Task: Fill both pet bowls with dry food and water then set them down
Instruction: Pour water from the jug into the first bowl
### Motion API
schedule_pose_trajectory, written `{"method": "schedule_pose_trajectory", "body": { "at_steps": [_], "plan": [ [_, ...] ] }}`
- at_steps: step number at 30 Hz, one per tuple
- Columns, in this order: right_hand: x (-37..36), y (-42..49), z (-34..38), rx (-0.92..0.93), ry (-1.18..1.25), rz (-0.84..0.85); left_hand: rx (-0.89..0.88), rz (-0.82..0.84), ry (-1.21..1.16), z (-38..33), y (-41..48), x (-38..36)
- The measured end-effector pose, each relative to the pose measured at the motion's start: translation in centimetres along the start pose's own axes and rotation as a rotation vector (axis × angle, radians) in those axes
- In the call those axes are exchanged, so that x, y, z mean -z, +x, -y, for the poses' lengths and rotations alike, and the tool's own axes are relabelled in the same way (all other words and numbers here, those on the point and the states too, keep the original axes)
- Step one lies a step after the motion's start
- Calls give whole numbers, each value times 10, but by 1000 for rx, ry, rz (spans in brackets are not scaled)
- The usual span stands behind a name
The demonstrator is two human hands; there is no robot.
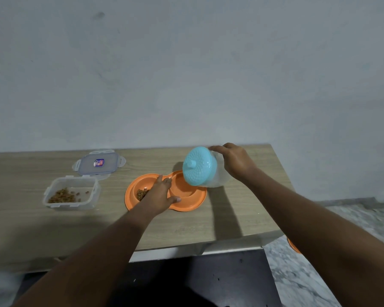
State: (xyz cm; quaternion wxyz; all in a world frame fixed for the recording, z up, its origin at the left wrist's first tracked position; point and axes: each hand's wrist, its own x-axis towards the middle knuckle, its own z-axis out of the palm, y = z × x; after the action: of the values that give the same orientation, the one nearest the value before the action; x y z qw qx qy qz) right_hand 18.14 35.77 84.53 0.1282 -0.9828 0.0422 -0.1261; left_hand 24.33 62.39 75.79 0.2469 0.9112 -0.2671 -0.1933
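An orange double pet bowl lies on the wooden table. Its left well holds brown kibble; the right well looks bare. My left hand rests across the bowl's middle ridge, fingers spread, thumb on the near rim. My right hand grips a translucent jug with a light blue lid, tipped on its side over the right well, lid facing me. No water stream is visible.
A clear plastic container with kibble stands at the left, its lid lying behind it near the wall. The table's right edge is close to the jug. Another orange object shows on the marble floor under my right arm.
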Motion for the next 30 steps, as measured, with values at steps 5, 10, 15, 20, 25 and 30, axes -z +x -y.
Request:
{"method": "schedule_pose_trajectory", "body": {
  "at_steps": [5, 10, 15, 20, 25, 30],
  "plan": [
    [-1, -6, -5, -62, 66, -29, -30, -22, -2, -3, -3, 3],
    [-1, -11, -19, -158, 285, -176, 35, -131, -183, -25, 0, 7],
    [25, -13, -46, -269, 503, -397, -31, -185, -538, -96, 35, 23],
    [49, -5, -79, -367, 603, -497, -128, -155, -796, -171, 77, 26],
    [59, 5, -121, -378, 696, -460, -151, -152, -884, -214, 121, 23],
    [36, 4, -160, -323, 710, -287, -136, -94, -863, -218, 159, 9]
  ]
}}
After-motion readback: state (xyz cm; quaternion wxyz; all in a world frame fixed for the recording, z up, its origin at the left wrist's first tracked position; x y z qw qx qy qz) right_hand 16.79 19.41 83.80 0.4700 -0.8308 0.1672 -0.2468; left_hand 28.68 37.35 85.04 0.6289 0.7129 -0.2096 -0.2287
